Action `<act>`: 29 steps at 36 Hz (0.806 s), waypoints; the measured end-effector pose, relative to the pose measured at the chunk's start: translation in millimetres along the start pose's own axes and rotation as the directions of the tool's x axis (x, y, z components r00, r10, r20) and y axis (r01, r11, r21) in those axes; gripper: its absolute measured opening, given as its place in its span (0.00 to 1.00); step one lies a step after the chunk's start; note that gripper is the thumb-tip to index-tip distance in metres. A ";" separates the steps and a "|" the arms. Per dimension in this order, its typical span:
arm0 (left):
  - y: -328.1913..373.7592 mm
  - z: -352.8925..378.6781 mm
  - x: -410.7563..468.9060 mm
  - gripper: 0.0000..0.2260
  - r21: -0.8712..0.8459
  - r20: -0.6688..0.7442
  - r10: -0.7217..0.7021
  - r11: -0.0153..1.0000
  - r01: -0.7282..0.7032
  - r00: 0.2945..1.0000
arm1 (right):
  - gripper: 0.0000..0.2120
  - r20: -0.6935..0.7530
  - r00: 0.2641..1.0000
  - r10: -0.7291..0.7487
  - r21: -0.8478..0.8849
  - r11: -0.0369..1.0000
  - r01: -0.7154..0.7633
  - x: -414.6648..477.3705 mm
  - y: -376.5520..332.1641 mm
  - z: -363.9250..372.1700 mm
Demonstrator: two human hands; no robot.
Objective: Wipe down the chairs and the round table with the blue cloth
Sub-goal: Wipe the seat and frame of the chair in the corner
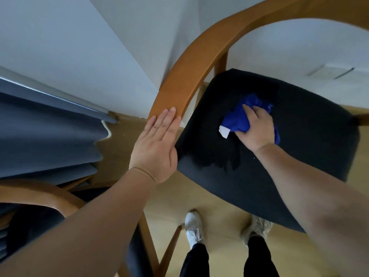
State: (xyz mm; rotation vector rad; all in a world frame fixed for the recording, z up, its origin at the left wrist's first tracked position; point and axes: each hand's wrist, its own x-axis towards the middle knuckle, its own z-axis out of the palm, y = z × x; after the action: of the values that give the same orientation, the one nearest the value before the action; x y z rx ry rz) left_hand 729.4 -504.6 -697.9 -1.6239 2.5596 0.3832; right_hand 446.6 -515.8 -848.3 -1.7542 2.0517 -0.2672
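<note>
Steadying the chair (219,33), apparently, the left hand (155,144) lies flat, fingers straight, against its armrest (169,92). The right hand (255,126) grips the blue cloth (237,120), pressing it onto the seat (299,136).

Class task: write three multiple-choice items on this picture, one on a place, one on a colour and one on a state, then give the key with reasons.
1. Where is the cloth?
A. on the floor
B. on the seat
C. on the curtain

2. What colour is the seat?
A. white
B. red
C. dark, near black

3. How is the left hand?
A. flat, fingers straight, at the wooden rail
B. clenched in a fist
C. gripping the cloth

Key:
1 B: the right hand holds the cloth down on the seat.
2 C: the seat looks near black beside the bright blue cloth.
3 A: its straight fingertips touch the rail and it holds nothing.
</note>
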 end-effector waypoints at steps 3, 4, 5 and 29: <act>1.4 -1.8 -0.1 0.27 0.057 0.041 0.048 0.997 -0.051 0.998 | 0.35 0.011 0.999 -0.038 -0.014 0.999 0.038 -42.0 -8.2 15.1; 1.9 -2.5 -0.3 0.26 0.076 0.054 0.069 0.994 -0.073 0.996 | 0.36 0.012 0.999 -0.051 -0.012 0.999 0.051 -59.0 -12.4 20.2; 2.2 -3.6 -0.2 0.26 0.094 0.068 0.088 0.991 -0.094 0.994 | 0.37 0.014 0.997 -0.070 -0.010 0.998 0.070 -77.2 -17.5 25.4; 5.1 -2.5 3.7 0.19 0.279 0.094 0.438 0.850 -0.446 0.894 | 0.36 0.230 0.902 -0.366 -0.121 0.909 0.400 -116.9 -95.0 70.1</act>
State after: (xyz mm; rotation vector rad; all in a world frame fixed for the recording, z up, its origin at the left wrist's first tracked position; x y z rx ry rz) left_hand 723.3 -506.4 -695.4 -0.9152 2.7893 0.0401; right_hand 575.0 -410.4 -849.1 -2.1871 1.6117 -0.0276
